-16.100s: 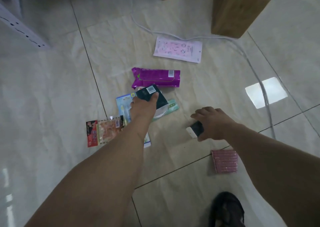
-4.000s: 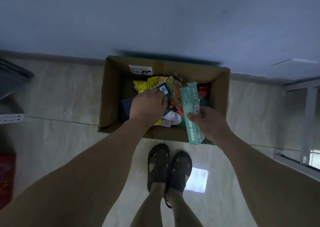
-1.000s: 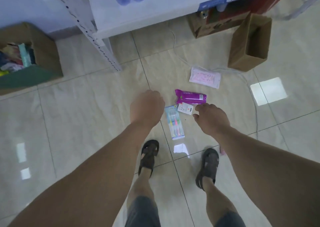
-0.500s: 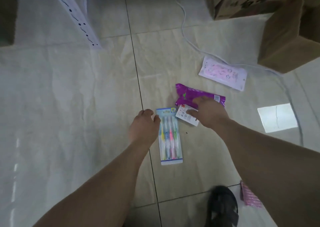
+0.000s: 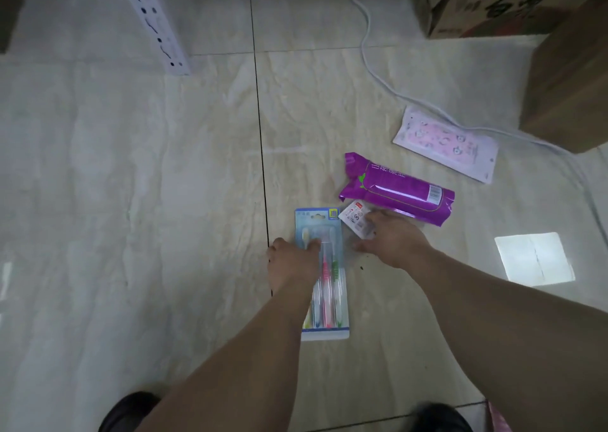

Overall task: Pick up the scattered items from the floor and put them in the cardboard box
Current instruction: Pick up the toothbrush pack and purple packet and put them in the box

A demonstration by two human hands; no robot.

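toothbrush pack (image 5: 324, 287) left of small packet (image 5: 356, 222); wipes pack (image 5: 396, 189) behind.

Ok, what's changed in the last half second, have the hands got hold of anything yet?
Both hands have come down onto their items. The left hand now lies over the toothbrush pack, thumb across its blister. The right hand has slid back off the purple packet onto the small white packet. Neither is lifted yet. The purple packet, pink patterned packet and white cable lie as before.
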